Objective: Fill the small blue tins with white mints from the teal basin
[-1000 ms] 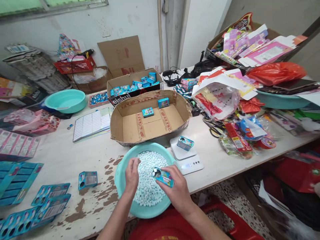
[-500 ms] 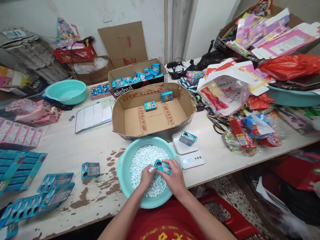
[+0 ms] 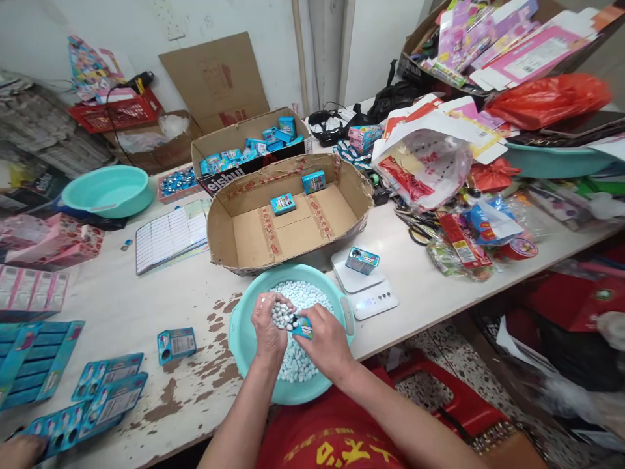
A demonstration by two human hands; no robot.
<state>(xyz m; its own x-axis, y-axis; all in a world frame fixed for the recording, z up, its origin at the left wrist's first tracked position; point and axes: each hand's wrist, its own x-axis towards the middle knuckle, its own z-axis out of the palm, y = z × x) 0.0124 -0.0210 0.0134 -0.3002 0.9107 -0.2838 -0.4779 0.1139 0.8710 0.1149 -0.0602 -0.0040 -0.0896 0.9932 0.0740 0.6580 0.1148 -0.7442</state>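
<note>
My left hand is cupped around a heap of small white candies above a turquoise basin. In my right hand is a small blue box, its end against the candies in the left palm. More white candies lie in the basin below both hands. Right of the basin, another blue box rests on a white scale.
Behind the basin stands an open cardboard box with two blue boxes inside. Blue box sheets lie at left, where another person's hand touches them. Scissors and wrappers lie at right.
My left hand has turned palm up and now holds a heap of candies. The blue box in my right hand has tilted toward it. Another person's hand has appeared at lower left.
</note>
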